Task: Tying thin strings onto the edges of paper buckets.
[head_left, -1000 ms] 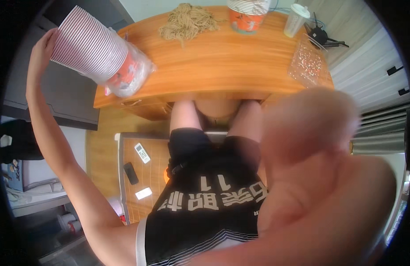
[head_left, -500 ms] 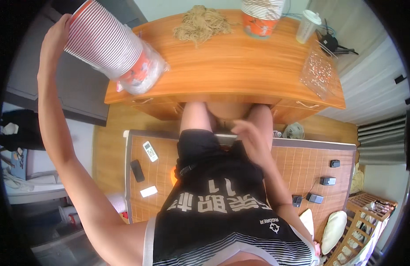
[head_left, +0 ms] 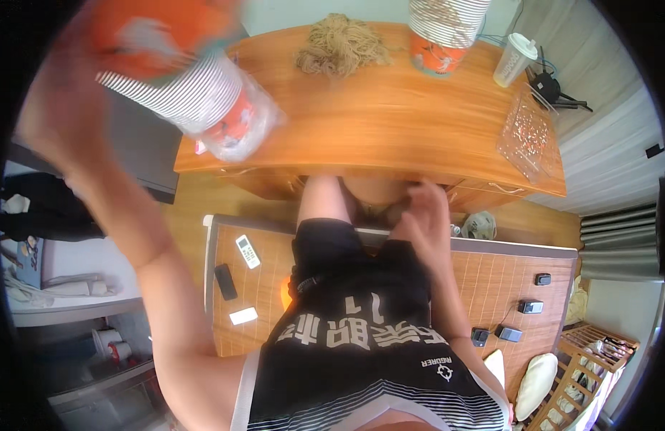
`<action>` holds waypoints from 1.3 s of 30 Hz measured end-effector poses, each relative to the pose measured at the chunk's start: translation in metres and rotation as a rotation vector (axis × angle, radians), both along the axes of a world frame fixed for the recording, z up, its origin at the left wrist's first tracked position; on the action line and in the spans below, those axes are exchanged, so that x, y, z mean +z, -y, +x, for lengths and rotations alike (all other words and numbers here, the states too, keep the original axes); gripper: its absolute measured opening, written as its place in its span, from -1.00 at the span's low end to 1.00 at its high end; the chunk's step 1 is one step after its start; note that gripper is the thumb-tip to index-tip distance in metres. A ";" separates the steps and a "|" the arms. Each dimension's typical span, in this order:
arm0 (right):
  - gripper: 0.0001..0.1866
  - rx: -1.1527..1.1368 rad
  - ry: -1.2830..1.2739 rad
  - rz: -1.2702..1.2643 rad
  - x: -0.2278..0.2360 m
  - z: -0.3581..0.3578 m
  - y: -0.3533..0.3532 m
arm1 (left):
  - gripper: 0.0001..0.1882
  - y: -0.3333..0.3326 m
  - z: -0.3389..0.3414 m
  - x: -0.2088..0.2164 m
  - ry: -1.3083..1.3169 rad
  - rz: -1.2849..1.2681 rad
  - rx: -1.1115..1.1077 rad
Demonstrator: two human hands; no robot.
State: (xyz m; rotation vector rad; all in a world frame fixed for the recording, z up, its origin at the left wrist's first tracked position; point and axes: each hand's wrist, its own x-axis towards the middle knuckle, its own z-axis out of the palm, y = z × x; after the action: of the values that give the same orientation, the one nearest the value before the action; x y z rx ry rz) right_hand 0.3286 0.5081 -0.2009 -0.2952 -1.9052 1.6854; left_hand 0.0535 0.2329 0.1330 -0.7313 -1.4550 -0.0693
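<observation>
My left hand is raised at the upper left and grips a long stack of red-and-white striped paper cups in a clear plastic sleeve; the stack is blurred and its lower end hangs over the left edge of the wooden table. My right hand hangs low at the table's front edge, above my lap, fingers loosely apart and holding nothing. A second stack of striped cups stands at the back of the table beside a pile of tan twine.
A lidded white drink cup and a clear plastic tray sit at the table's right. I sit on a woven mat holding a white remote, a black phone and small black devices. A pillow lies at lower right.
My left hand has swung the sleeved cup stack rightward and closer to the camera. My right hand dropped from near the camera down to the table's front edge.
</observation>
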 end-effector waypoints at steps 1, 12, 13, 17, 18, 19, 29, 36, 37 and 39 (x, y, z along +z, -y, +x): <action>-0.26 0.019 -0.002 0.001 0.008 -0.009 0.002 | -0.76 -0.035 0.001 -0.033 0.164 -0.084 -0.770; -0.65 -0.221 -0.078 1.051 0.040 -0.056 -0.050 | -0.85 -0.165 0.053 -0.283 0.361 -0.496 -1.012; -0.73 -0.175 -0.068 1.083 0.035 -0.056 -0.056 | -0.85 -0.163 0.040 -0.285 0.364 -0.489 -1.018; -0.74 -0.227 -0.053 1.094 0.049 -0.060 -0.067 | -0.78 -0.159 -0.033 -0.292 0.724 0.004 -0.704; -0.74 -0.223 -0.050 1.088 0.053 -0.063 -0.066 | -0.76 -0.154 -0.063 -0.296 0.909 -0.072 -0.643; -0.74 -0.210 -0.037 1.067 0.055 -0.068 -0.065 | -0.73 -0.148 -0.093 -0.303 1.089 -0.148 -0.567; -0.33 -0.413 -0.109 0.900 0.013 -0.013 -0.045 | -0.84 -0.214 -0.180 -0.322 1.534 -0.862 -0.652; -0.48 -0.408 -0.036 0.614 -0.034 0.023 -0.011 | -0.93 -0.182 -0.165 -0.338 1.362 -0.779 -0.715; -0.51 -0.396 -0.032 0.603 -0.036 0.027 -0.006 | -0.94 -0.169 -0.148 -0.340 1.287 -0.677 -0.715; -0.51 -0.369 -0.068 0.586 -0.043 0.034 0.000 | -0.94 -0.139 -0.099 -0.337 1.213 -0.462 -0.771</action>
State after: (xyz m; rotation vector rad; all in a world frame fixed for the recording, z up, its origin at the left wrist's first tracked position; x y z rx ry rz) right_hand 0.3630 0.5084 -0.2438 -0.3222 -2.0421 0.8450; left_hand -0.0458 0.3714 -0.2043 -1.7892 -2.2452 -0.9245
